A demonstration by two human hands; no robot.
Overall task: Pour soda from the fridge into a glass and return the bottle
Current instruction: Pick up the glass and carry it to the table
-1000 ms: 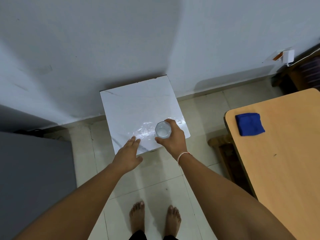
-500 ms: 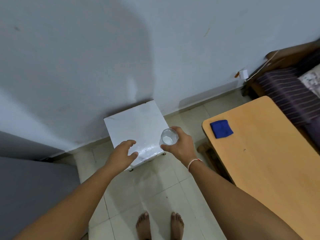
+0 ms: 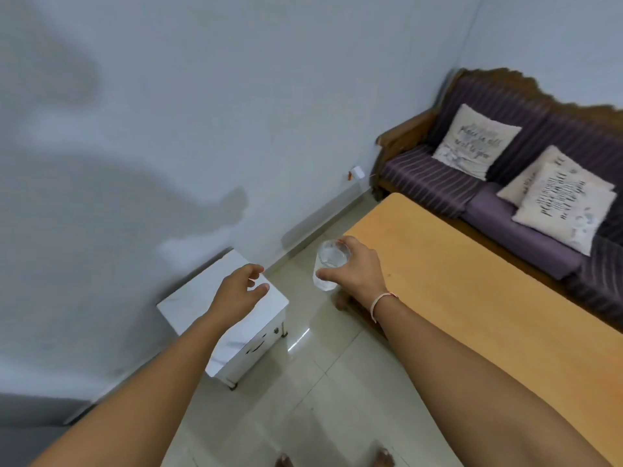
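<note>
My right hand point(image 3: 359, 267) grips a clear glass point(image 3: 328, 264) with clear liquid in it, holding it in the air over the floor, just left of the wooden table's near corner. My left hand point(image 3: 241, 289) hovers over the small white cabinet point(image 3: 188, 303), fingers loosely curled, holding nothing. No bottle and no fridge door show in the head view.
A long wooden table point(image 3: 472, 298) fills the right side. Behind it stands a purple striped sofa point(image 3: 438, 176) with several printed cushions point(image 3: 475, 139). A grey surface point(image 3: 30, 419) lies at the lower left. Tiled floor point(image 3: 303, 399) runs between cabinet and table.
My right hand has lifted the glass off the white cabinet and carried it right toward the wooden table. The view has swung right, bringing the sofa in.
</note>
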